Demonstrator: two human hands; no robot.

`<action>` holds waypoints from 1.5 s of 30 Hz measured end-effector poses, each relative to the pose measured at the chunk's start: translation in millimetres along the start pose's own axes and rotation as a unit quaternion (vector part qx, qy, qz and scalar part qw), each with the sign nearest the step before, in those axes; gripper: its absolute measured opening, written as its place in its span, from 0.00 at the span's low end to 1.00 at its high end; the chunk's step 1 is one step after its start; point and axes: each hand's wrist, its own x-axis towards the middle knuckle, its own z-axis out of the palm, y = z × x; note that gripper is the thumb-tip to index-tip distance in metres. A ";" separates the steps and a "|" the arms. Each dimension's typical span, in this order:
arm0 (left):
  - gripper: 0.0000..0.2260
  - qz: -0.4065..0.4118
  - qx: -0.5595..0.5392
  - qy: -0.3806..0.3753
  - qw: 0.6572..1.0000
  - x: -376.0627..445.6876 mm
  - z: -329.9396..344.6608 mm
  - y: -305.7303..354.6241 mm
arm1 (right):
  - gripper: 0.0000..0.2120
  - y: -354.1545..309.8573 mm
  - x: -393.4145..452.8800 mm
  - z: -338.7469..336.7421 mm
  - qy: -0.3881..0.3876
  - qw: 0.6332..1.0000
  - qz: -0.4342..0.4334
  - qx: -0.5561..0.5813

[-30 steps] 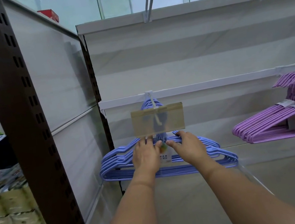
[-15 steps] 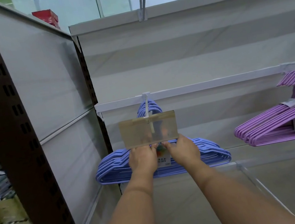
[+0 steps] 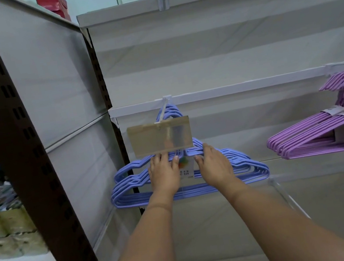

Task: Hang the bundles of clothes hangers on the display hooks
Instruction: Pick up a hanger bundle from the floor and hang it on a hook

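White shelving panels (image 3: 232,50) fill the view, with a brown slotted upright (image 3: 18,139) running down the left side. A bundle of blue hangers (image 3: 130,183) hangs from a white display hook (image 3: 166,108) on the middle rail, its necks up on the hook behind a clear price tag holder (image 3: 159,136). Over on the right, a bundle of purple hangers (image 3: 310,138) sits on its own hook, well apart. Both hands are on the blue bundle, either side of its paper label (image 3: 186,169): the left hand (image 3: 164,174) rests flat, grip relaxed, fingers straight over the shoulders; the right hand (image 3: 215,165) does the same, grip loose, fingers laid on the wires.
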 end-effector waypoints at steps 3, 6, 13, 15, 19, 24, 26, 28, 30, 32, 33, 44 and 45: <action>0.23 -0.013 0.002 -0.022 1.000 -13.3 -2.5 -2.3 | 0.27 5.4 -8.1 -2.2 0.011 1.000 -0.005 -0.014; 0.24 -0.040 0.008 -0.026 0.999 -31.6 -3.0 -1.6 | 0.28 13.8 -22.0 -2.9 0.008 0.999 -0.003 -0.034; 0.26 -0.082 0.004 -0.039 0.996 -77.6 1.1 2.3 | 0.29 30.9 -66.5 -9.7 -0.019 0.999 0.028 -0.019; 0.26 -0.091 -0.010 -0.061 0.994 -91.9 4.4 1.4 | 0.28 37.1 -83.9 -10.3 -0.028 0.999 0.035 -0.021; 0.26 -0.093 -0.037 -0.107 0.989 -122.4 11.2 -5.6 | 0.26 49.2 -120.7 -9.6 -0.033 0.997 0.064 -0.029; 0.26 -0.061 -0.010 -0.159 0.985 -158.4 18.3 -14.7 | 0.24 61.2 -175.6 -13.0 -0.054 0.990 0.123 -0.047; 0.25 -0.044 0.004 -0.177 0.983 -175.8 22.2 -16.1 | 0.24 68.7 -202.5 -13.3 -0.065 0.984 0.153 -0.059; 0.25 -0.023 0.010 -0.202 0.979 -193.1 28.6 -14.3 | 0.25 78.3 -228.9 -13.9 -0.073 0.978 0.181 -0.072; 0.25 -0.008 0.002 -0.226 0.974 -210.9 37.4 -9.6 | 0.25 89.0 -255.8 -17.7 -0.076 0.972 0.206 -0.078; 0.25 0.012 0.001 -0.250 0.968 -228.7 47.2 -3.5 | 0.25 99.5 -283.7 -23.3 -0.073 0.966 0.238 -0.077; 0.25 0.026 0.003 -0.263 0.964 -239.9 53.2 0.5 | 0.25 105.4 -300.4 -26.9 -0.069 0.961 0.257 -0.075; 0.25 0.184 -0.005 -0.425 0.886 -376.3 105.3 96.3 | 0.22 186.0 -475.1 -89.5 -0.003 0.887 0.455 -0.081; 0.25 0.198 -0.008 -0.436 0.878 -387.5 110.4 112.1 | 0.22 194.7 -489.1 -99.8 0.009 0.877 0.473 -0.081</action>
